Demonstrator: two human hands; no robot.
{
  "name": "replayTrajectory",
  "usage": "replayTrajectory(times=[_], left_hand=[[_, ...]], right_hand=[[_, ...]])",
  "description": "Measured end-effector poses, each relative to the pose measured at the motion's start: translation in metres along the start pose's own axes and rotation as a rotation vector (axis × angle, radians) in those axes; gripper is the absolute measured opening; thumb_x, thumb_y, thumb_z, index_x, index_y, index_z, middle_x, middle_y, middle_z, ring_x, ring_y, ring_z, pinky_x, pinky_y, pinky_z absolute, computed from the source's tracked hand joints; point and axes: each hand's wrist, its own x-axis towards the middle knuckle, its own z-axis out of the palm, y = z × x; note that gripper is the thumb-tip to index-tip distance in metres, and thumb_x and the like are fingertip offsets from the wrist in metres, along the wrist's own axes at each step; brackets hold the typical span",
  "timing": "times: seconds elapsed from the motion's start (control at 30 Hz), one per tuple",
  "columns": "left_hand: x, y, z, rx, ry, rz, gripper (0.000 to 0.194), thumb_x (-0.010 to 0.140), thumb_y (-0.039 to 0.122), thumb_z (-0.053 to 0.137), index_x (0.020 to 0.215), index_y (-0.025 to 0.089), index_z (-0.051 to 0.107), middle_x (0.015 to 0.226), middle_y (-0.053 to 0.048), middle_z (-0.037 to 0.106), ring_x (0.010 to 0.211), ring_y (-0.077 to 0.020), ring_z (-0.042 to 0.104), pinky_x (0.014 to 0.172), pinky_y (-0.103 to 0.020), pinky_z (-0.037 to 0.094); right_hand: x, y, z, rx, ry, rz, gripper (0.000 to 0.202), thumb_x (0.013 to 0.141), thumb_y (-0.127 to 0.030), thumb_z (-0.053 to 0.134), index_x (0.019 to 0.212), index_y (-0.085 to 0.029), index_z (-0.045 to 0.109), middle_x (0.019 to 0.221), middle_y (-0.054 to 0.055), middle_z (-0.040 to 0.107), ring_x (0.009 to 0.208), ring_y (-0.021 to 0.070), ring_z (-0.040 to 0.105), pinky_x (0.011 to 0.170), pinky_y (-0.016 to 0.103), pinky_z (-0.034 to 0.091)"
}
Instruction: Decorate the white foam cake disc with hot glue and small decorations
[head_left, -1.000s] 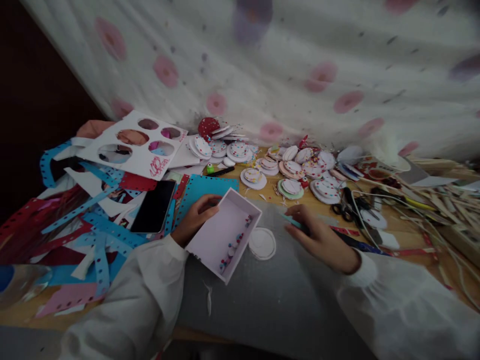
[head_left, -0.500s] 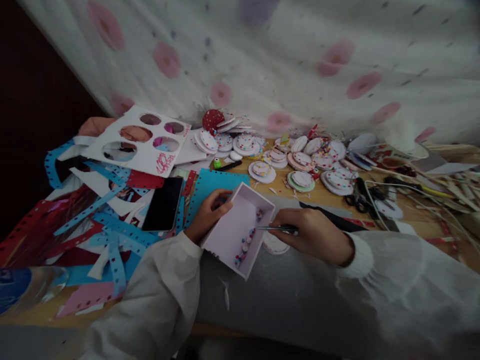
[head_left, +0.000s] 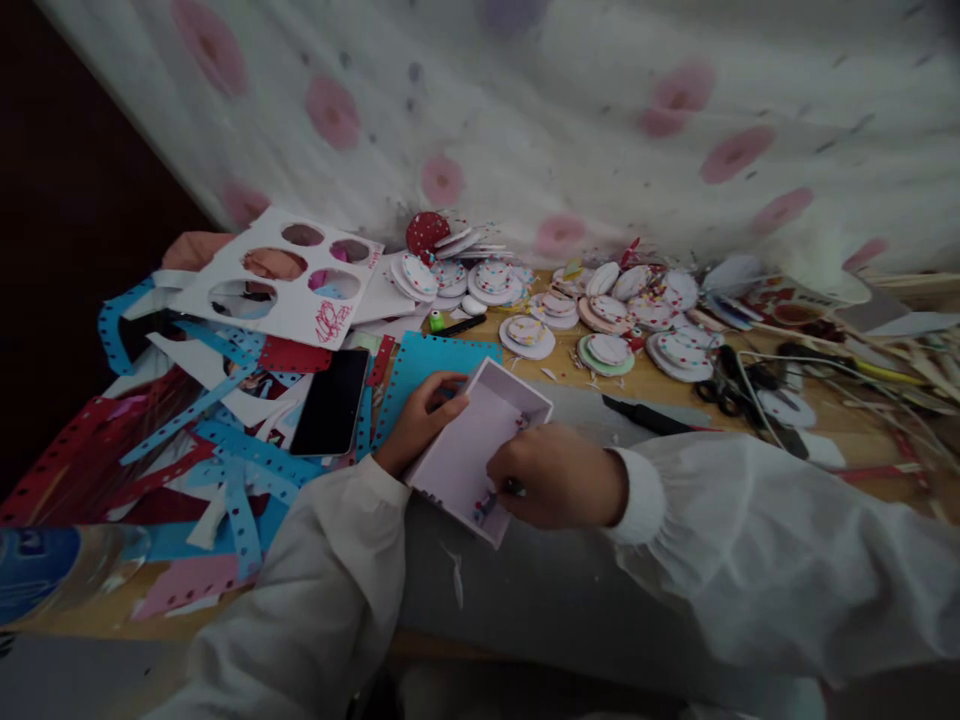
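Tabletop (head_left: 97, 618) holds card (head_left: 300, 310), red writing (head_left: 330, 322) illegible; left fingers (head_left: 442, 415) grip box (head_left: 469, 440).

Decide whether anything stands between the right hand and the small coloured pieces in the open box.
Nothing visible does: the right hand is over the open box, and no lid covers the small coloured pieces in view.

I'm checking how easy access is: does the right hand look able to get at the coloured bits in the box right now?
Probably yes: the box has no lid on, the left hand holds its side, and the right hand is at its opening, close to the coloured bits.
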Motion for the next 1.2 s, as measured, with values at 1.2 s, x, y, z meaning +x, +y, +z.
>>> replayTrajectory(times=[1.2], left_hand=[[0.0,0.004,0.005,0.011,-0.004,-0.055,0.039,0.08,0.042,0.055,0.11,0.018,0.056,0.11,-0.006,0.058,0.098,-0.0231,0.056,0.08,-0.032,0.045]], right_hand=[[0.01,-0.005,0.011,0.06,-0.01,0.037,0.016,0.07,-0.02,0.057,0.075,-0.016,0.072,0.069,0.01,0.069,0.061,0.0191,0.063,0.05,0.023,0.034]])
